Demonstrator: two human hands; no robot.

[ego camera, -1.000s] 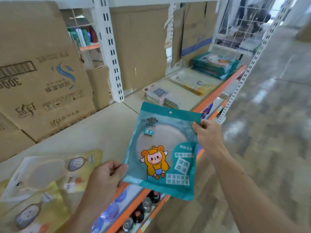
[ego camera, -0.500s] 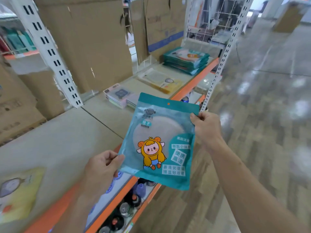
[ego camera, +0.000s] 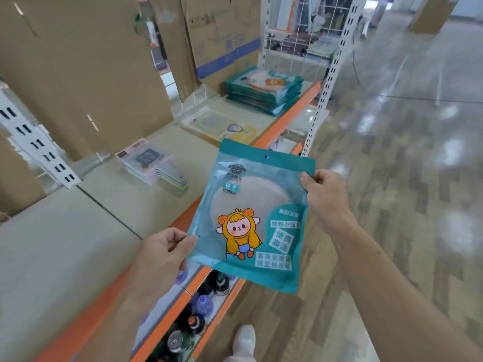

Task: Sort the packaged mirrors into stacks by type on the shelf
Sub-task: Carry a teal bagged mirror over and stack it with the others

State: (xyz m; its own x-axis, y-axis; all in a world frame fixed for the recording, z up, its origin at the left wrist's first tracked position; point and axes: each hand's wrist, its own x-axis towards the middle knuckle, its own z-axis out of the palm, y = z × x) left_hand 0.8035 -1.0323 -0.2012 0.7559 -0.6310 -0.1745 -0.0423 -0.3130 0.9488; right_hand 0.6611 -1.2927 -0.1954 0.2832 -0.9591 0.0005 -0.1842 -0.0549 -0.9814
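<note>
A teal packaged mirror point(ego camera: 254, 218) with a cartoon sheep-girl print hangs in the air over the shelf's orange front edge. My left hand point(ego camera: 163, 253) pinches its lower left edge, and my right hand point(ego camera: 325, 197) pinches its upper right edge. Further along the shelf point(ego camera: 65, 257) lies a stack of matching teal packs point(ego camera: 264, 91). A yellow mirror pack point(ego camera: 219, 125) lies flat before that stack. Nearer me sits a pile of pink and grey packs point(ego camera: 154, 164).
Tall cardboard boxes point(ego camera: 78, 74) stand along the back of the shelf. White slotted uprights point(ego camera: 320, 100) frame the bay, with a wire grid panel behind. A lower shelf holds bottles point(ego camera: 196, 322). Glossy floor stretches to the right, and my shoe point(ego camera: 244, 338) shows below.
The view has swung right along the shelf, so the yellow packs at the near left have left the frame. The teal stack appears closer. Both hands keep the same hold on the teal pack.
</note>
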